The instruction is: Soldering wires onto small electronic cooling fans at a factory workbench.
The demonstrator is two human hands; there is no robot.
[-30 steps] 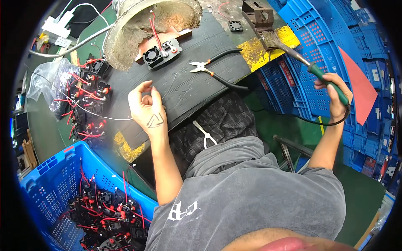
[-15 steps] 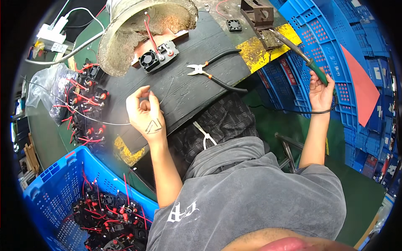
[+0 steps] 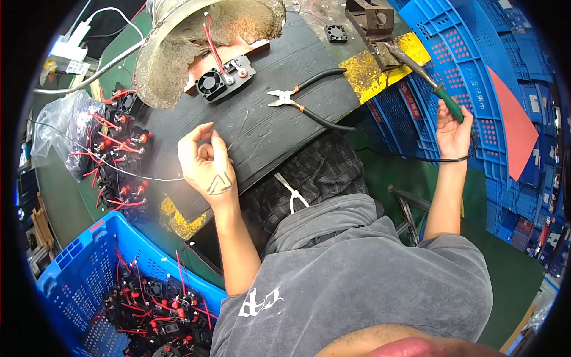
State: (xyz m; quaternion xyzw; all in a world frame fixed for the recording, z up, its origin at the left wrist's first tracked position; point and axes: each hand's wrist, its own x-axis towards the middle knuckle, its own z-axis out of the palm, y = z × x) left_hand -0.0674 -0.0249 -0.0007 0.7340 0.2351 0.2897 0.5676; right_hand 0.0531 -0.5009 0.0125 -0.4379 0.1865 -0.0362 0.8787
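Note:
My left hand (image 3: 207, 162) is closed over the near part of the black work mat (image 3: 270, 65), its fingers pinching a thin solder wire (image 3: 239, 132). The wire runs in from the left and its free end sticks out past my fingertips. At the right, my right hand (image 3: 453, 132) is wrapped round the green handle of a soldering iron (image 3: 450, 102). The iron's metal end lies at a rusty metal stand (image 3: 380, 50). A small black fan (image 3: 210, 84) on a plate with two red-wired terminals sits beyond my left hand. Orange-and-black cutting pliers (image 3: 309, 107) lie jaws open on the mat.
A crusted, bell-shaped hood (image 3: 160, 71) overhangs the back of the mat. Several red-wired fan units (image 3: 122, 140) line the left side. More fill a blue crate (image 3: 77, 262) at lower left. Blue perforated crates (image 3: 449, 44) stand at the right. Another small fan (image 3: 336, 33) lies at the back.
The view has shifted very slightly. Both hands keep their holds and stay nearly in place.

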